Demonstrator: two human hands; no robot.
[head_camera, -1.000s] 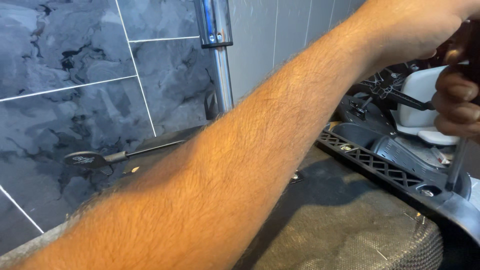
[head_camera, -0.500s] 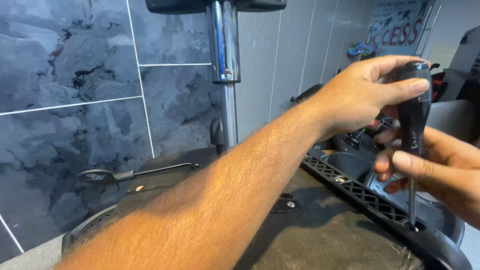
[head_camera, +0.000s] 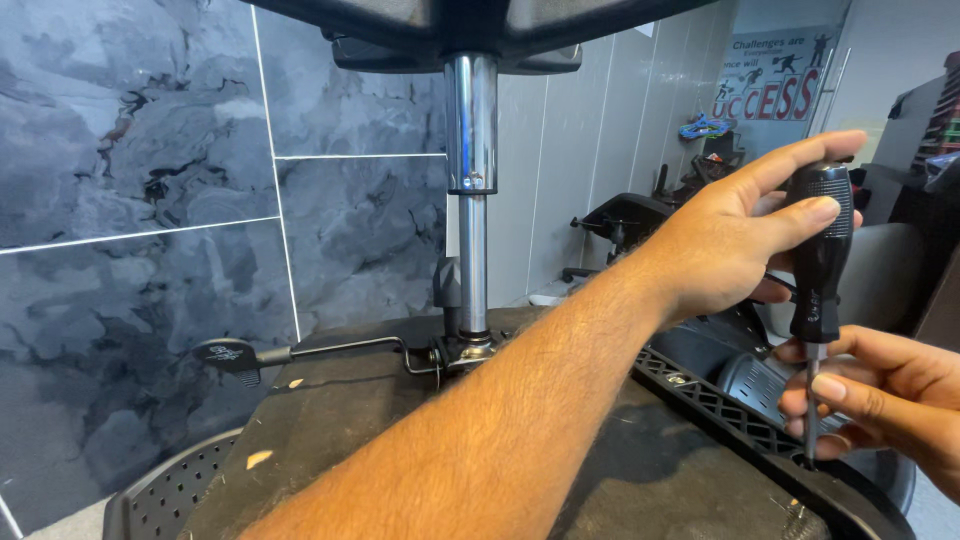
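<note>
My left hand reaches across from the lower left and grips the black handle of a screwdriver, thumb and fingertips on its top. The screwdriver stands upright. Its metal shaft runs down through the fingers of my right hand, which pinches it just above the tip. The tip rests on the edge of a black perforated plastic frame belonging to an upturned office chair.
A chrome gas-lift column rises from the chair's dark seat underside to the base overhead. A black adjustment lever sticks out to the left. Dark marbled wall tiles stand behind, and more chairs sit at the back right.
The view has tilted up. My left hand and the screwdriver have come fully into view, and the hand now sits atop the upright handle, with my right hand steadying the shaft lower down.
</note>
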